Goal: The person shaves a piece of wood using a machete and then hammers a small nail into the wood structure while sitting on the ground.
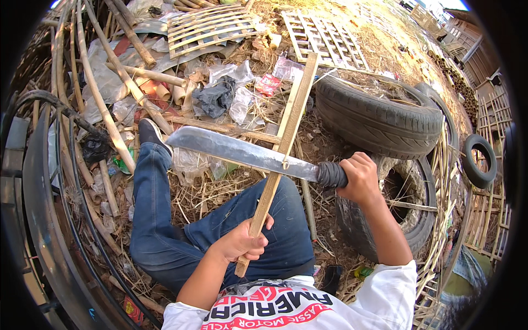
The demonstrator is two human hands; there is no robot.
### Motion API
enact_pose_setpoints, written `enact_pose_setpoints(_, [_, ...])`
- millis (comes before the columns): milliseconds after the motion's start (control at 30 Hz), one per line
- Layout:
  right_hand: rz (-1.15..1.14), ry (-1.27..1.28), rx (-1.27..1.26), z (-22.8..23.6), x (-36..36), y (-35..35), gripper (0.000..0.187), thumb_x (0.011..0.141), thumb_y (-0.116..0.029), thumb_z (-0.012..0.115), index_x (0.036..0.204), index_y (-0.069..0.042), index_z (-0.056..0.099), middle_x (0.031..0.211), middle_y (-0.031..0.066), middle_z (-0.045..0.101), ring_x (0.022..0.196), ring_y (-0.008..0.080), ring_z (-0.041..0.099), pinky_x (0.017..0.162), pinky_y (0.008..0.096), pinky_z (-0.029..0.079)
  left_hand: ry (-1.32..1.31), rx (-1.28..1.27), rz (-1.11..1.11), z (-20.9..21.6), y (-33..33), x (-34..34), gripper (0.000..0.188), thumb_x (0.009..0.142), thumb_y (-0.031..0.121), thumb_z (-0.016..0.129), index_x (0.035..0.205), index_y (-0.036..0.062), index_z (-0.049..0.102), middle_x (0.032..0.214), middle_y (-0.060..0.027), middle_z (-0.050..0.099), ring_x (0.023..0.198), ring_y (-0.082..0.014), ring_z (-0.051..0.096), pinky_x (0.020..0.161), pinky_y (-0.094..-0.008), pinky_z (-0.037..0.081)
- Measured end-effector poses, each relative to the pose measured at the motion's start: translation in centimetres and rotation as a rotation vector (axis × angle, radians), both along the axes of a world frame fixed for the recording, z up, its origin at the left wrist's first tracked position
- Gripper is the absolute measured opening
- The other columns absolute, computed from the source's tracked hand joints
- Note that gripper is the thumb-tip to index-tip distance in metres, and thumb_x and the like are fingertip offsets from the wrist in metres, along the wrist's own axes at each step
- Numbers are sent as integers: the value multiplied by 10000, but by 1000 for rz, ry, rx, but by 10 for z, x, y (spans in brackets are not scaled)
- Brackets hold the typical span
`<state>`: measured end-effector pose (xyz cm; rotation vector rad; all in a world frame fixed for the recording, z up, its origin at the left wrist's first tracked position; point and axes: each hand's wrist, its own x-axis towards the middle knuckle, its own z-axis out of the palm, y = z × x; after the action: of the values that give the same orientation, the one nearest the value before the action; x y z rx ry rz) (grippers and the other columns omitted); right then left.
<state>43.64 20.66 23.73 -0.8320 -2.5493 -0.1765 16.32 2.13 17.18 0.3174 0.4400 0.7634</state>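
My left hand (245,242) is closed round the lower end of a long wooden strip (297,110), which slants up and away from me over my bent knee. In my right hand (358,177) is a machete (231,152), gripped by its dark wrapped handle (333,175). Its broad grey blade points left and lies across the strip near the middle. At the crossing, a small curled shaving (285,164) shows beside the blade. A second piece of wood seems to run alongside the strip's far part; whether they are joined I cannot tell.
Right of my knee lie a worn tyre (379,115) and another tyre (407,231) beneath it. Slatted bamboo panels (324,41) rest at the back. Bamboo poles (110,99), a black plastic bag (215,97) and scattered litter cover the left. A black metal frame (49,220) curves along the left edge.
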Motion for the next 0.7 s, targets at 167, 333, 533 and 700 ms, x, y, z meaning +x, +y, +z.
enact_pose_setpoints(167, [185, 33, 52, -1, -21, -28, 344, 381, -197, 676, 654, -85, 499, 599, 49, 506, 618, 242, 555, 770, 383, 514, 117, 25, -46, 22, 6, 21, 591, 755, 207, 843, 1070, 147, 347, 605, 62, 336, 464, -12, 284, 420, -189, 236])
enact_pose_setpoints(333, [-326, 28, 136, 17, 49, 58, 284, 511, -83, 727, 747, -60, 570, 702, 135, 603, 717, 347, 590, 685, 431, 484, 101, -38, -55, 2, -21, 8, 595, 773, 270, 829, 1107, 138, 354, 625, 61, 354, 469, -19, 301, 424, -187, 248])
enact_pose_setpoints(533, [-576, 159, 62, 1, 59, 43, 235, 597, -107, 718, 786, -44, 592, 702, 172, 594, 692, 392, 595, 643, 466, 471, 91, -5, -102, -5, 0, 14, 674, 726, 438, 830, 1111, 162, 349, 631, 86, 339, 480, -3, 274, 434, -174, 210])
enact_pose_setpoints(700, [-151, 143, -104, -9, 20, -8, 358, 410, -86, 739, 730, -52, 583, 674, 116, 582, 671, 328, 584, 686, 428, 488, 90, 26, -145, 3, 26, 17, 663, 718, 445, 834, 1072, 170, 346, 608, 84, 322, 477, -5, 271, 424, -176, 209])
